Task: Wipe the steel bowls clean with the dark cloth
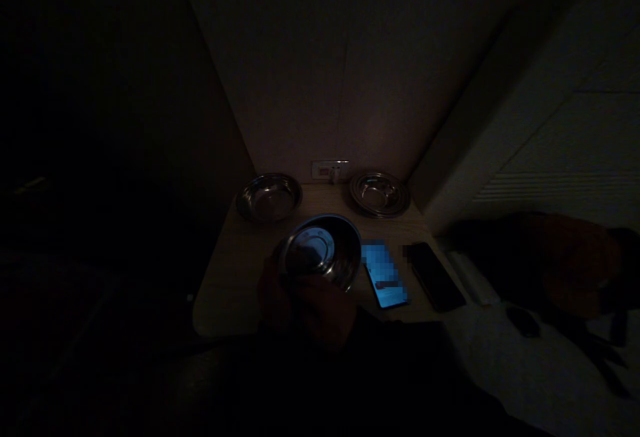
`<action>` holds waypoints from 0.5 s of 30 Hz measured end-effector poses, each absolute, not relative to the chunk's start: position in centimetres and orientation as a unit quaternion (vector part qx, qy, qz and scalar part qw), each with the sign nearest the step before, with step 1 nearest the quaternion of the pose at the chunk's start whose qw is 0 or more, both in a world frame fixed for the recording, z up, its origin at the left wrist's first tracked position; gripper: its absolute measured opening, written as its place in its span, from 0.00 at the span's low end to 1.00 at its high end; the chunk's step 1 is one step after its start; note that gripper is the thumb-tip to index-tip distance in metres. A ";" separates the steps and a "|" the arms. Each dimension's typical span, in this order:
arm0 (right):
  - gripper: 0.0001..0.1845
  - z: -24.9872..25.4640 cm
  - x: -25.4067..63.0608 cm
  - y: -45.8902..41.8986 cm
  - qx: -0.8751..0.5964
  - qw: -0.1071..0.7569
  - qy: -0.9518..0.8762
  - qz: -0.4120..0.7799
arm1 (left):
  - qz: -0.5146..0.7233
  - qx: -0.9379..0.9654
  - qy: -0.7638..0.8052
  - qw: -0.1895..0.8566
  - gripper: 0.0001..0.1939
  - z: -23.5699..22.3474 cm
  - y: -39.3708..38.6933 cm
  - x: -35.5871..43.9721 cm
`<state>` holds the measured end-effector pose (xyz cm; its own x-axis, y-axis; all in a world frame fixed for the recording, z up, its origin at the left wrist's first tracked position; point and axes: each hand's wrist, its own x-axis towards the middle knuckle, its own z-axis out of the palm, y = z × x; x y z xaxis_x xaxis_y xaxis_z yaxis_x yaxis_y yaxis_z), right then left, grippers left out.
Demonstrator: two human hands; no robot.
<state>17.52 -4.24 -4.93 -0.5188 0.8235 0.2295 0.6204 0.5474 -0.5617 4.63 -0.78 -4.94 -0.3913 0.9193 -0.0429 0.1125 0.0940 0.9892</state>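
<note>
Fingers (280, 290) of both hands look wrapped around a steel bowl (323, 250), tilted toward me above the table's (225, 277) near edge; too dark for me to split left hand (273, 297) from right hand (325, 314) cleanly. Two more steel bowls (269, 197) (379, 193) sit at the back by the wall. A lit phone (384, 276) lies just right of the held bowl, a dark phone (437, 277) beside it.

Two steel bowls sit at the back of the table (230, 284), one at the left (269, 197) and one at the right (379, 193), well apart. A wall socket (329, 170) lies between them. Nearer, a lit phone (384, 274) rests just beside a dark phone (436, 276).
</note>
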 end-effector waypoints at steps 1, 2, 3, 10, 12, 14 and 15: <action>0.20 -5.0 17.3 -4.1 -0.418 0.230 -0.854 0.208 | 0.533 0.403 0.643 0.374 0.21 -4.7 -0.8 4.7; 0.18 -4.9 17.5 -3.8 -0.416 0.195 -0.867 0.195 | 0.526 0.405 0.645 0.377 0.21 -4.4 -0.9 4.6; 0.15 -4.6 18.0 -3.3 -0.416 0.148 -0.880 0.175 | 0.519 0.413 0.645 0.380 0.20 -4.0 -1.0 4.6; 0.12 -3.0 21.9 0.0 -0.479 0.070 -0.870 0.101 | 0.526 0.426 0.631 0.378 0.21 -2.1 -0.9 5.0; 0.11 -3.9 20.5 -1.1 -0.471 0.069 -0.871 0.119 | 0.524 0.402 0.647 0.380 0.23 -2.4 -0.8 5.2; 0.10 -5.3 18.6 -2.4 -0.441 0.101 -0.874 0.176 | 0.499 0.402 0.658 0.395 0.24 -3.0 -0.8 5.2; 0.11 -5.9 17.5 -2.8 -0.429 0.156 -0.860 0.229 | 0.481 0.406 0.665 0.403 0.24 -3.5 -0.8 5.1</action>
